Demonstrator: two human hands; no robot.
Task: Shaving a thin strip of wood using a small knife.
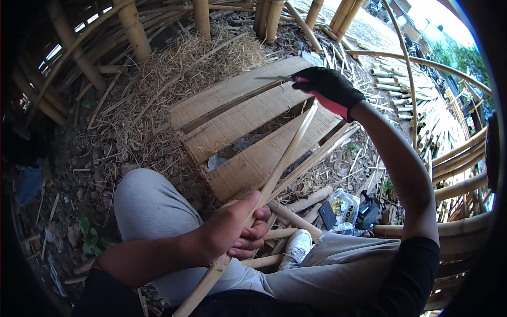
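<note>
My bare left hand (pixel 240 230) is wrapped round a long split bamboo strip (pixel 288 153). The strip slants from my lap up toward the pallet, its far end just below my other hand. A black and pink glove covers my right hand (pixel 327 90), raised over the far side of the slats. It is closed round something with a thin, dark, blade-like part pointing left, which looks like a knife (pixel 272 78); its handle is hidden in the fist. Under both lies a low wooden slatted pallet (pixel 237 124) with wide gaps between its boards.
Bamboo shavings (pixel 169 84) are heaped behind the pallet at the left. Bamboo posts (pixel 133 31) stand beyond. Near my white shoe (pixel 300 244) lie a phone (pixel 327 215), a clear plastic bag (pixel 344 206) and a dark pouch (pixel 368 210). Cut bamboo poles (pixel 393 87) lie stacked at right.
</note>
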